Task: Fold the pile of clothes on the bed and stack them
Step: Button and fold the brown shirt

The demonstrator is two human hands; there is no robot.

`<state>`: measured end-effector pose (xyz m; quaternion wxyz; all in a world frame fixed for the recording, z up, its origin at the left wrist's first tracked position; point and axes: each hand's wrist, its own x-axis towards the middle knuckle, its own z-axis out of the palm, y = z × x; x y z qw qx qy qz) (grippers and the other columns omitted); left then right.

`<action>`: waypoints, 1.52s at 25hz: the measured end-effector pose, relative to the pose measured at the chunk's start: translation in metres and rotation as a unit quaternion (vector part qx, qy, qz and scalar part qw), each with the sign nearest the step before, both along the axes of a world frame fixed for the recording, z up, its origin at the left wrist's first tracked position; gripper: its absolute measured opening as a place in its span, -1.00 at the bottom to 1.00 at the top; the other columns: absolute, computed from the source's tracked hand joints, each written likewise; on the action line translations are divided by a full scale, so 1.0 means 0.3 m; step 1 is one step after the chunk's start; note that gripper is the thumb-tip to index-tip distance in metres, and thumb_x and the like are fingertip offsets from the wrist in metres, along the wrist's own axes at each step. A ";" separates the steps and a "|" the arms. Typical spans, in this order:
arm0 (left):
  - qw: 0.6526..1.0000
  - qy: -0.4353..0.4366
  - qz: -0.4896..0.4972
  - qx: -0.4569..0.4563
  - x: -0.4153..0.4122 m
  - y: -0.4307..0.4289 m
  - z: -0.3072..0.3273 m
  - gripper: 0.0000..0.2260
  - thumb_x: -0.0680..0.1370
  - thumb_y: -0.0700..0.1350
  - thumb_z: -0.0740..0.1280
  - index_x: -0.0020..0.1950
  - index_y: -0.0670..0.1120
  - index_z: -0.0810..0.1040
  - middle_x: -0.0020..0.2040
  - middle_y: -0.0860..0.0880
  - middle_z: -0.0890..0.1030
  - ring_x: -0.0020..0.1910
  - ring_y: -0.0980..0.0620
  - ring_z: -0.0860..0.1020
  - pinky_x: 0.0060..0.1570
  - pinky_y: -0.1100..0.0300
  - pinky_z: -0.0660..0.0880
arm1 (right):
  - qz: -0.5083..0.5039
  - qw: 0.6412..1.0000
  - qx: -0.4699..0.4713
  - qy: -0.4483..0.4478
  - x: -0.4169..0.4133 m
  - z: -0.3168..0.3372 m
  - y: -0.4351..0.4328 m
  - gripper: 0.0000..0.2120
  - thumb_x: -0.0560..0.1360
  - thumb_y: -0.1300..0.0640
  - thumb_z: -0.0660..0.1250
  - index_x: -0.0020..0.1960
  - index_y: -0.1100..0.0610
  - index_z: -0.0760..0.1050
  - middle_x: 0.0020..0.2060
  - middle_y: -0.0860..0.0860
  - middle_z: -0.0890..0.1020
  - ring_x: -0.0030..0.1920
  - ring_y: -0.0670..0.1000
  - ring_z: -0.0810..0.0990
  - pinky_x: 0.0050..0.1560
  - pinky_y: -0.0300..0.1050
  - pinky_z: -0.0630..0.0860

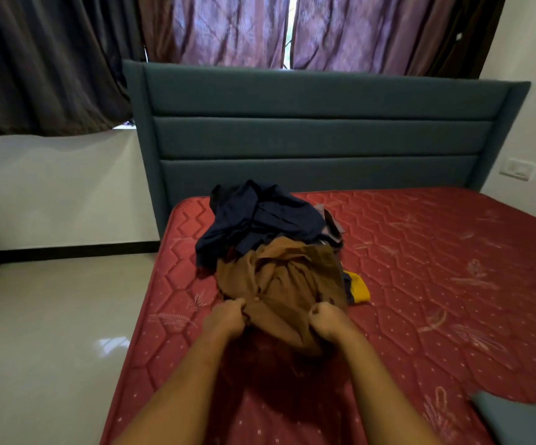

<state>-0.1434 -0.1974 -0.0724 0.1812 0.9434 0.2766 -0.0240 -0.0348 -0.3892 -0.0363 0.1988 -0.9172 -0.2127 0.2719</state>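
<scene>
Left hand: the left hand (224, 316) is curled tight on the near left edge of the brown shirt (287, 284), fingers pinching the cloth.
Right hand: the right hand (326, 319) grips the same shirt's near right edge in a closed fist.
Brown shirt: bunched and buttoned, stretched between both hands, its far part resting against the pile.
Pile: a navy garment (260, 216) lies heaped behind the shirt, near the mattress's left edge and close to the headboard (321, 136); a yellow garment (358, 289) peeks out on the shirt's right.
Mattress: the red quilted mattress (436, 268) carries everything.
Near right corner: a grey-blue cloth (517, 419) lies there.
</scene>
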 end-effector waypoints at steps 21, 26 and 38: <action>0.929 0.040 -0.008 -0.368 -0.349 -0.407 -0.066 -0.75 0.55 -0.22 0.31 0.23 -0.18 0.49 -0.03 -0.03 0.58 -0.14 0.09 0.53 -0.07 0.16 0.54 | -0.008 0.962 -0.189 -0.197 -0.305 -0.140 -0.104 -0.65 0.60 0.08 0.11 0.36 -0.04 0.39 0.35 0.03 0.45 0.51 0.26 0.08 0.39 0.42 -0.17; 0.951 -0.018 0.225 -0.213 -0.356 -0.232 -0.160 -0.41 0.48 0.15 0.37 0.36 -0.12 0.30 0.28 -0.13 0.47 0.24 -0.16 0.47 0.19 0.04 0.45 | -0.053 0.996 0.064 -0.018 -0.335 -0.210 0.008 -0.56 0.56 -0.01 0.23 0.43 0.00 0.34 0.30 0.07 0.50 0.29 0.11 0.47 0.28 -0.02 0.42; 0.999 0.035 -0.004 0.005 -0.079 -0.264 -0.122 -0.77 0.57 -0.09 0.20 0.22 0.00 0.45 0.17 -0.09 0.58 0.13 -0.12 0.56 0.01 0.08 0.48 | -0.295 0.949 0.106 0.026 -0.071 -0.286 -0.209 -0.21 0.53 0.24 0.20 0.57 -0.11 -0.18 0.15 0.20 0.51 0.03 0.26 0.55 0.07 0.08 0.52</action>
